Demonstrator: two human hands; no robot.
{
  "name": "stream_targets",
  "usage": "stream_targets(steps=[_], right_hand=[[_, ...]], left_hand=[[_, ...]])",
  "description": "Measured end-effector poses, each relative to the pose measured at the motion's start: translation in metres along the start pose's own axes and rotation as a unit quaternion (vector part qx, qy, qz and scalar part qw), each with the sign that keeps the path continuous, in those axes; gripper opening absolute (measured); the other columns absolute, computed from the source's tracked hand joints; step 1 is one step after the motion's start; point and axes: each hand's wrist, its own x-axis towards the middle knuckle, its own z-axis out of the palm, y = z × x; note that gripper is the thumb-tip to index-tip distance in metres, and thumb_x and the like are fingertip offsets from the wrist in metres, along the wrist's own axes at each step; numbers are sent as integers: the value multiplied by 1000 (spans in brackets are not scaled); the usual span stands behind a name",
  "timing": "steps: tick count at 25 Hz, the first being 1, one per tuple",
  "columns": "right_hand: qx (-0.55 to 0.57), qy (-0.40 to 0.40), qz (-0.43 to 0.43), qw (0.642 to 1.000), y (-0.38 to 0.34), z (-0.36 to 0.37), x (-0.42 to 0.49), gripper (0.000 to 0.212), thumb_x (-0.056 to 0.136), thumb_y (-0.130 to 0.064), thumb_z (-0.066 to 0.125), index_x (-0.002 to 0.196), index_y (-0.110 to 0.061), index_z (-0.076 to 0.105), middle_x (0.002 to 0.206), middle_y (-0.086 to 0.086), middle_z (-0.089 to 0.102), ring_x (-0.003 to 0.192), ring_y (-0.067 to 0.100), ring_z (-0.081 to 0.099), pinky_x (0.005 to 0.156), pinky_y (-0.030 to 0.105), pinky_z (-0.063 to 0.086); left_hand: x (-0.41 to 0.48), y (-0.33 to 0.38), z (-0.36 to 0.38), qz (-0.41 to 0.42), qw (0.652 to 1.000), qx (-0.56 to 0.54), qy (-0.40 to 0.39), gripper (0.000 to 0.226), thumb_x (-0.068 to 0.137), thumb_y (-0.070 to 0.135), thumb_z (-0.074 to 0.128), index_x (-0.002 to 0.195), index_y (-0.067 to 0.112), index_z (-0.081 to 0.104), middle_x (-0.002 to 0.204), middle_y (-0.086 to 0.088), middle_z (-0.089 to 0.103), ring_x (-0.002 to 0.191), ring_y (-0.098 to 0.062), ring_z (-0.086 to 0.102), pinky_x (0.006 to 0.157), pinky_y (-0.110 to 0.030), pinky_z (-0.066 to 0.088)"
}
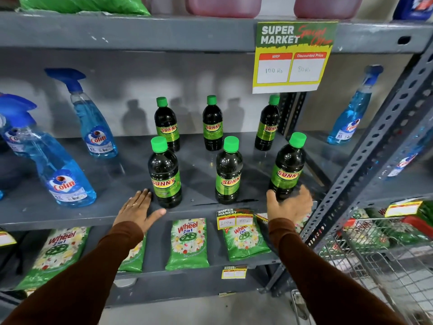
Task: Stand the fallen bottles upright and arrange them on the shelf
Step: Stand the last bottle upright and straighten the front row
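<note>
Six dark green-capped plastic Sunny bottles (165,172) upright on grey metal shelf (70,214), left hand (138,208) flat, fingers spread, beside front-left bottle, right hand (289,204) loosely cupping front-right bottle (287,167), blurred

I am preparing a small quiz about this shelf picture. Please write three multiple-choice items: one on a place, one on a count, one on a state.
1. Where are the blue spray bottles nearest the dark bottles?
A. to their left
B. on the shelf below
C. in the cart

2. How many green-capped Sunny bottles are on the middle shelf?
A. four
B. six
C. eight

3. How do the Sunny bottles stand?
A. all lying down
B. half fallen
C. all upright

Answers:
1 A, they stand left of the dark group.
2 B, three behind and three in front.
3 C, every cap points up; the left hand lies open beside one, and the right hand is at the base of another.
</note>
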Motion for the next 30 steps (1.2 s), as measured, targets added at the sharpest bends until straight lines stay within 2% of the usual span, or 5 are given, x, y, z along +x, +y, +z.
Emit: stream_targets(steps=[6, 12, 20, 25, 30], right_hand=[[1, -311, -292, 905, -30, 36, -107, 42, 84, -40, 36, 90, -7, 60, 84, 17, 66, 79, 31, 62, 73, 37, 50], [112, -509, -17, 854, -92, 90, -132, 59, 92, -55, 27, 145, -34, 11, 154, 1, 25, 141, 26, 25, 119, 40, 16], [147, -476, 27, 867, -85, 97, -140, 58, 88, -62, 31, 141, -40, 22, 153, -6, 28, 142, 25, 20, 118, 50, 15], [300, -178, 105, 931, -67, 54, -119, 29, 98, -20, 37, 74, -18, 53, 73, 1, 52, 71, 15, 49, 80, 36, 40], [310, -58, 123, 941, -42, 16, -35, 39, 98, -35, 31, 122, -9, 47, 126, 16, 51, 119, 27, 46, 103, 34, 33]], left_hand=[[1, 25, -14, -153, 829, -532, 79, 71, 90, 54, 12, 133, 4, 38, 143, -15, 37, 134, -27, 34, 114, -34, 19], [1, 40, -33, -147, 737, -658, -45, 87, 81, 53, -21, 139, 4, 21, 152, -13, 19, 140, -23, 19, 116, -33, 9], [-6, 31, -22, -203, 758, -619, 34, 92, 77, 72, 2, 129, 10, 46, 141, -16, 43, 131, -27, 39, 116, -41, 21], [-31, 60, -2, -160, 723, -595, 312, 45, 82, 54, 28, 57, 25, 51, 60, -7, 56, 63, -27, 54, 74, -51, 49], [-12, 178, -2, -49, 746, -663, 49, 56, 94, 43, 19, 114, 5, 56, 122, -22, 58, 110, -27, 55, 98, -32, 42]])
